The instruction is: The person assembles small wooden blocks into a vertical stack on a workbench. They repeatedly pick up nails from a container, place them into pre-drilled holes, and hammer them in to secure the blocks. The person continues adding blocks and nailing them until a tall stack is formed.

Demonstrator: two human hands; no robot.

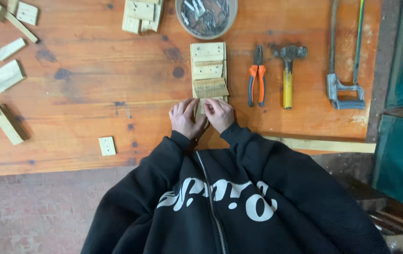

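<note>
A narrow wooden slat assembly (207, 70) lies lengthwise on the orange-brown wooden table (93, 94), with small cross pieces laid over two long strips. My left hand (185, 119) and my right hand (219, 114) meet at its near end, fingers pinching the ends of the strips. The near end of the assembly is hidden under my fingers. Black sleeves cover both arms.
A round bowl of nails (206, 16) stands beyond the assembly. Orange-handled pliers (257, 81), a yellow-handled hammer (287, 70) and a hacksaw (346, 61) lie to the right. Several wood offcuts (6, 75) are scattered at left, a small block (107, 146) near the front edge.
</note>
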